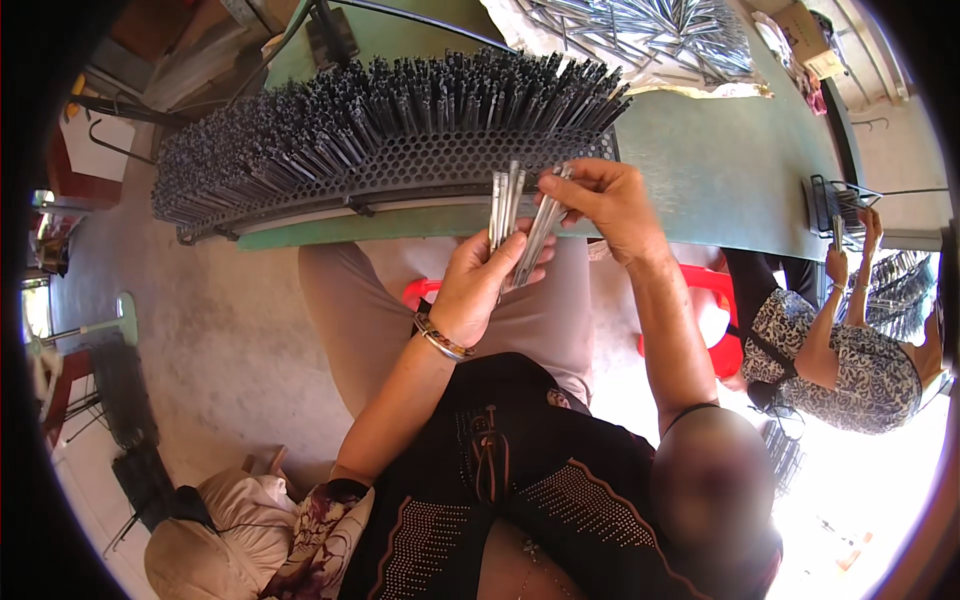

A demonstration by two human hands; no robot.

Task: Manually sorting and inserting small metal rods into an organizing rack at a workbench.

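A bundle of thin metal rods (505,205) is held upright in the left hand (478,290), the fingers closed around its lower part, so that the long axis of the rods runs nearly vertical in the picture, their upper ends reaching the front edge of the perforated rack (400,172). A few more rods (540,232) are pinched at their upper ends by the right hand (605,198), whose fingers are curled shut on them; these rods slant down and to the left, their lower ends meeting the left hand's fingertips. The two hands are thus set close together, just in front of the rack, with the right hand higher and nearer to the rack's right-hand holes. The rack, already packed with dark upright rods, stands on the green table (720,170), directly beyond the hands. A loose heap of bright rods (640,35) lies farther back on the table, well apart from both hands.

How many rods are held in each hand cannot be counted, since they overlap. The lower ends of the bundle are hidden inside the left palm. Whether any rod tip already touches a hole cannot be told. At the right edge another person (850,350) is seen handling rods at a second rack (835,205), partly cut off by the picture's rim
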